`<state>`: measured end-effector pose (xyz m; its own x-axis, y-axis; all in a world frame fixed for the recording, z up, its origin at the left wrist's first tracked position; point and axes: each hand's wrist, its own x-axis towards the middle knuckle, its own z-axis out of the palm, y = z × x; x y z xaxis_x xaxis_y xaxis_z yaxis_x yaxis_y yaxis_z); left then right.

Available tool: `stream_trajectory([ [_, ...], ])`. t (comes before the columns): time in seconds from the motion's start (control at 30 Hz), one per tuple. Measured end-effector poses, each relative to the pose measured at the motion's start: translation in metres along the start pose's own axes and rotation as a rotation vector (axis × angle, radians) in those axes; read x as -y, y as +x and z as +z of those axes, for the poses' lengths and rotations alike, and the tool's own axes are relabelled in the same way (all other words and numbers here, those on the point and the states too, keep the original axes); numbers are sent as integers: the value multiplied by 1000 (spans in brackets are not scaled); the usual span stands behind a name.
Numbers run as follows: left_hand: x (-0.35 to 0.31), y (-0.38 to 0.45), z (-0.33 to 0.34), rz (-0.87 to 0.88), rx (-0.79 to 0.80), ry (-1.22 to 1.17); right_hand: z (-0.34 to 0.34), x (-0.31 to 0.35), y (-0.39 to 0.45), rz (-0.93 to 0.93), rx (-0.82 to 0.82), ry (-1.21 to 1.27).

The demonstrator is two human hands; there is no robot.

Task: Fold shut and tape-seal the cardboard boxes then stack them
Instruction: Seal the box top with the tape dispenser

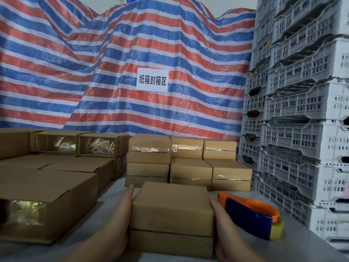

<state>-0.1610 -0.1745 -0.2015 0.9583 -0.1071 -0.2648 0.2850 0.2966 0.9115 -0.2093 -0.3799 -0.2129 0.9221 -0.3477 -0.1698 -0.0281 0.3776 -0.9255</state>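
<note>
Behind my table (294, 248) hung a red, blue and white striped tarpaulin (113, 72) with a white paper sign (152, 79) stuck on it; to my right rose stacks of grey perforated plastic crates (298, 110)

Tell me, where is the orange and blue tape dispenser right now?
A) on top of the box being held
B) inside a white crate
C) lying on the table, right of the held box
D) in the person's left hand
C: the tape dispenser lies on the table just beyond the right hand, untouched.
</note>
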Motion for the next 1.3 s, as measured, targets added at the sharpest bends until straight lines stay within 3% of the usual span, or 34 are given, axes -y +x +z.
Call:
stream_trajectory([
  [0.1, 2, -1, 6, 41, -48, -5, -2, -1, 3, -11, -12, 25],
  [0.23, -25, 3, 35, 155, 17, -30, -2, 23, 20, -116, -32, 22],
  [0.4, -81, 38, 110, 377, -84, 31, 2, 102, 58, -346, -50, -9],
  [0.53, -121, 90, 162, 481, -57, 115, 7, 160, 112, -456, -97, -54],
  [0.67, -141, 144, 185, 634, 45, 565, 5, 193, 178, -483, -94, -65],
  [0.8, -156, 194, 174, 781, 305, 1076, 1, 200, 237, -445, -66, -113],
  [0.9, -169, 215, 177, 851, 370, 1251, 0, 191, 271, -426, -59, -96],
  [1.0, -178, 226, 181, 867, 305, 1391, 2, 182, 294, -428, -35, -66],
  [1.13, -176, 234, 177, 686, 2, 1719, 7, 169, 312, -336, -41, -113],
  [1.2, -169, 240, 175, 650, -60, 1748, 9, 160, 317, -272, -31, -147],
  [1.3, -159, 241, 171, 767, -105, 1706, 11, 153, 318, -216, -28, -193],
])
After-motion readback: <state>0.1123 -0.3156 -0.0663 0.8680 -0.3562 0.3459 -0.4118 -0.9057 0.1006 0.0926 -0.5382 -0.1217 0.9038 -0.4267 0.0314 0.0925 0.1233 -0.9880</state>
